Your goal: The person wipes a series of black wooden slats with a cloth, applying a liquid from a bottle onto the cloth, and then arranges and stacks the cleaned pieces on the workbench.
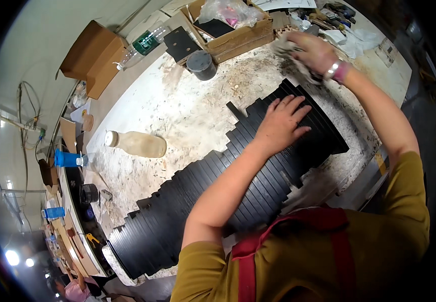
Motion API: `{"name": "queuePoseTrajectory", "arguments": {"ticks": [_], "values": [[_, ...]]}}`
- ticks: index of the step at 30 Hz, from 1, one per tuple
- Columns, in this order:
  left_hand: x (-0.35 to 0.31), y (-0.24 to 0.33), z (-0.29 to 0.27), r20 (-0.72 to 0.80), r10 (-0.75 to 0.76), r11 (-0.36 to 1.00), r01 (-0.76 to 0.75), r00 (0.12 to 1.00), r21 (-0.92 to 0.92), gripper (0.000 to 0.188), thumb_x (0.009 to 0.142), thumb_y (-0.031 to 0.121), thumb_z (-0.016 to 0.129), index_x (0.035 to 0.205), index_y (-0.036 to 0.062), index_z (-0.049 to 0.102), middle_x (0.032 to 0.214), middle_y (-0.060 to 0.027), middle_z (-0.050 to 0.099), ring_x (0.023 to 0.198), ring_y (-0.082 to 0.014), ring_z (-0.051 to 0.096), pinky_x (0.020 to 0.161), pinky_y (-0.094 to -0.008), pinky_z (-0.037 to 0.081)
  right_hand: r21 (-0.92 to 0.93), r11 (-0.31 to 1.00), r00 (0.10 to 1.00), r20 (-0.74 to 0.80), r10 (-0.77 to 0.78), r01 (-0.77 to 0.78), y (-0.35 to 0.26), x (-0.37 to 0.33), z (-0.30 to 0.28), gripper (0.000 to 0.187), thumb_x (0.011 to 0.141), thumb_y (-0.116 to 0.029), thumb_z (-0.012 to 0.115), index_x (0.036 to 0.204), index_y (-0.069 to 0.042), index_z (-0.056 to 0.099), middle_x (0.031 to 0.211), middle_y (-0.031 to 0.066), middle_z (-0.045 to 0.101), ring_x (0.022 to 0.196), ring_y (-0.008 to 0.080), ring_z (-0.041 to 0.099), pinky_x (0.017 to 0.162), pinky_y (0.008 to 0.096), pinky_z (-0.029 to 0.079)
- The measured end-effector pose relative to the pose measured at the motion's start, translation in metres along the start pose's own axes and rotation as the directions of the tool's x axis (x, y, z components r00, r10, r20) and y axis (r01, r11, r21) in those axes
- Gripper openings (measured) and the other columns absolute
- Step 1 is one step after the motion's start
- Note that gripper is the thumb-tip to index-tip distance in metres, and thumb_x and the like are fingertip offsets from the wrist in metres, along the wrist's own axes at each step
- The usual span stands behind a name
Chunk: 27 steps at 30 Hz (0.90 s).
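Diagonally, black strips [213, 201] fanned lower-left to upper-right, left hand [282, 125] flat; right hand [312, 51] clutching rag [289, 50]

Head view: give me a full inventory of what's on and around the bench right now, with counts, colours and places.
black strips: many, black, fanned in an overlapping row across the worktable from near left to far right
worktable: one, pale and stained, centre
lying bottle: one, cloudy beige with white cap, left of the strips
dark cup: one, dark grey, far centre
clear bottle: one, clear with green label, far left
open carton: one, brown, far centre, holding a plastic bag
flat cardboard: one, brown, far left
blue containers: two, blue, left edge
rag: one, greyish white, far right
left hand: flat, palm down on the strips
right hand: closed on the rag
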<state>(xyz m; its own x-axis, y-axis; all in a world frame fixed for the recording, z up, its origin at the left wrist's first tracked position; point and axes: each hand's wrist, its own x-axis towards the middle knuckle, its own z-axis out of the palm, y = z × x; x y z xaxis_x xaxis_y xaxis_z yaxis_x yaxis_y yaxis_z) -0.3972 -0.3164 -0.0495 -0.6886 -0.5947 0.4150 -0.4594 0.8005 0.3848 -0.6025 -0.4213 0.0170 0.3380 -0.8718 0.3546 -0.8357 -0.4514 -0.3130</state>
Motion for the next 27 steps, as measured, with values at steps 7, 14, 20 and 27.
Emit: {"name": "queuePoseTrajectory", "arguments": {"ticks": [7, 14, 20, 27], "values": [[-0.038, -0.087, -0.074, -0.034, -0.551, 0.822, 0.550, 0.834, 0.152, 0.042, 0.091, 0.043, 0.057, 0.115, 0.0087, 0.063, 0.104, -0.0177, 0.063, 0.096, -0.0342, 0.061, 0.083, -0.0403, 0.050, 0.183, 0.944, 0.960, 0.115, 0.256, -0.274, 0.089, -0.120, 0.024, 0.050, 0.090, -0.036, 0.060, 0.131, -0.007, 0.053, 0.129, 0.0155, 0.056, 0.116, 0.0324, 0.054, 0.099, 0.0356, 0.043], [-0.048, -0.111, -0.064, 0.105, -0.722, 0.654, 0.724, 0.684, -0.220, 0.041, 0.095, 0.040, 0.053, 0.088, 0.0021, 0.066, 0.063, -0.0131, 0.064, 0.063, -0.0299, 0.064, 0.062, -0.0380, 0.047, 0.311, 0.868, 0.909, 0.288, 0.302, -0.387, 0.047, -0.154, 0.054, 0.052, 0.090, -0.037, 0.060, 0.131, -0.006, 0.052, 0.131, 0.0164, 0.054, 0.119, 0.0312, 0.053, 0.099, 0.0343, 0.042], [-0.035, -0.082, -0.059, -0.505, -0.422, 0.802, 0.570, 0.753, 0.180, 0.030, 0.088, 0.032, 0.063, 0.096, 0.0038, 0.066, 0.091, -0.0164, 0.066, 0.086, -0.0323, 0.064, 0.072, -0.0397, 0.050, 0.222, 0.927, 0.942, 0.215, 0.257, -0.304, 0.053, -0.112, 0.024, 0.048, 0.087, -0.028, 0.064, 0.128, -0.005, 0.053, 0.120, 0.0164, 0.061, 0.111, 0.0320, 0.057, 0.093, 0.0351, 0.045], [-0.023, -0.011, -0.011, 0.000, -0.131, 0.982, 0.130, 0.991, 0.137, 0.061, 0.090, 0.051, 0.053, 0.135, 0.0118, 0.048, 0.141, -0.0155, 0.040, 0.133, -0.0356, 0.033, 0.108, -0.0520, 0.028, 0.237, 0.791, 0.814, 0.005, -0.581, 0.564, -0.105, 0.011, 0.014, 0.034, 0.073, -0.012, 0.067, 0.106, -0.012, 0.060, 0.095, 0.0102, 0.065, 0.087, 0.0301, 0.063, 0.075, 0.0398, 0.051]]}}
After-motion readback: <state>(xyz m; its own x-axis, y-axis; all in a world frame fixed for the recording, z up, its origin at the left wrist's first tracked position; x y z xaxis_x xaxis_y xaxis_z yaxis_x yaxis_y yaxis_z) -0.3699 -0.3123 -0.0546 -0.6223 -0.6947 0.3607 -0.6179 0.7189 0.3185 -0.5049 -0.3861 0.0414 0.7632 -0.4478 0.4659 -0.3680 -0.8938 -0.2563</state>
